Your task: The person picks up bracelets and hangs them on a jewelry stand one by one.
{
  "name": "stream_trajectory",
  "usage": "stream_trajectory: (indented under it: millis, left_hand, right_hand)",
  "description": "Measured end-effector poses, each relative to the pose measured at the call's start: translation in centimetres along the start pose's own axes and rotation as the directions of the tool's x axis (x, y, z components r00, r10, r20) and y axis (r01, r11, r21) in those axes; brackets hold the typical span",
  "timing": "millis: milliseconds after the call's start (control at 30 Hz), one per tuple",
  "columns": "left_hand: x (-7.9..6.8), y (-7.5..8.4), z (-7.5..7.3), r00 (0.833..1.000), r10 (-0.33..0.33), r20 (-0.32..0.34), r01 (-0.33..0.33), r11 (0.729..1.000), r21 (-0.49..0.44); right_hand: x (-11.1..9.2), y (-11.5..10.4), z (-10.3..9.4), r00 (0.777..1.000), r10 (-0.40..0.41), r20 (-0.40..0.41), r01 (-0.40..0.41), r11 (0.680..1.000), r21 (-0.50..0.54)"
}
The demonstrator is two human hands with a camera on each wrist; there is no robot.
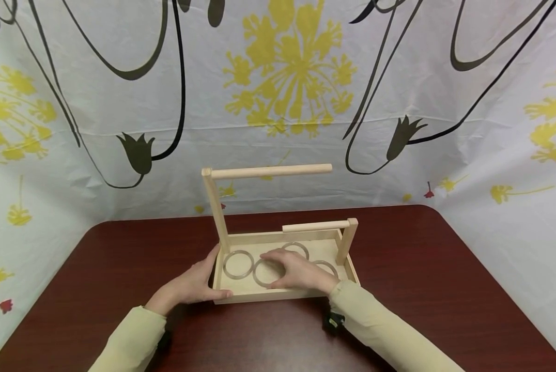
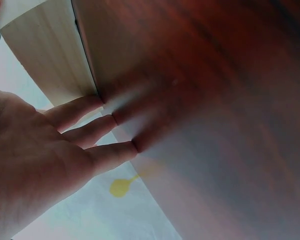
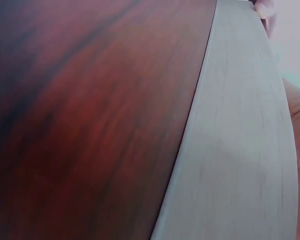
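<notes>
A pale wooden tray (image 1: 268, 296) sits in front of me with several greyish rings lying flat inside. My left hand (image 1: 194, 281) spans the tray's left end, thumb at the front corner; the left wrist view shows its other fingers (image 2: 87, 134) straight beside the wooden wall (image 2: 50, 55). Over the tray's middle, my right hand (image 1: 301, 271) holds a ring (image 1: 255, 274) between fingers at its far rim and thumb at its near rim. That hand partly covers this ring and its neighbours, a back ring (image 1: 295, 244) and a right ring (image 1: 325, 262). Another ring (image 1: 238, 278) lies at left.
A tall post (image 1: 216, 212) at the tray's left carries a long horizontal rod (image 1: 271, 171). At its right, a short post (image 1: 348, 242) carries a shorter rod (image 1: 315, 226). The dark red table (image 1: 413, 268) ends at a patterned cloth (image 1: 296, 144) behind.
</notes>
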State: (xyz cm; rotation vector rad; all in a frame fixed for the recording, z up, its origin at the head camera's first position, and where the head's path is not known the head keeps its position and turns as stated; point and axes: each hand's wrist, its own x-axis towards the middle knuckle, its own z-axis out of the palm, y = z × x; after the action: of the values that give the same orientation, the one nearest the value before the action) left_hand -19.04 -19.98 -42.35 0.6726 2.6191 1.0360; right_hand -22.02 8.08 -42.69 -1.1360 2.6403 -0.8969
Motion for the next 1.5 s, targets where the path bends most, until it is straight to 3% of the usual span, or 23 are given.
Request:
stream_trajectory:
  millis: [333, 567, 900, 1233, 1500]
  left_hand:
    - [0.1, 0.1, 0.1, 1.0, -0.014, -0.007, 0.015, 1.0, 0.023]
    - [0.2, 0.1, 0.0, 1.0, -0.01, -0.002, 0.01, 1.0, 0.016]
    - [0.3, 0.0, -0.1, 1.0, -0.021, 0.016, 0.021, 0.999, 0.032]
    - [0.0, 0.2, -0.4, 0.998, 0.02, 0.055, -0.021, 1.0, 0.021]
    - [-0.2, 0.1, -0.4, 0.998, 0.014, 0.056, -0.016, 0.999, 0.035]
  right_hand:
    - [0.4, 0.5, 0.4, 1.0, 0.014, -0.001, -0.014, 1.0, 0.004]
    - [0.6, 0.6, 0.8, 0.999, 0.019, -0.046, -0.02, 1.0, -0.02]
    - [0.5, 0.7, 0.5, 0.997, 0.046, -0.069, -0.034, 0.986, 0.161]
    - [0.1, 0.0, 0.2, 0.995, 0.06, -0.084, -0.039, 0.971, 0.236]
    - [-0.3, -0.9, -0.1, 0.993, 0.013, -0.113, 0.015, 0.969, 0.245]
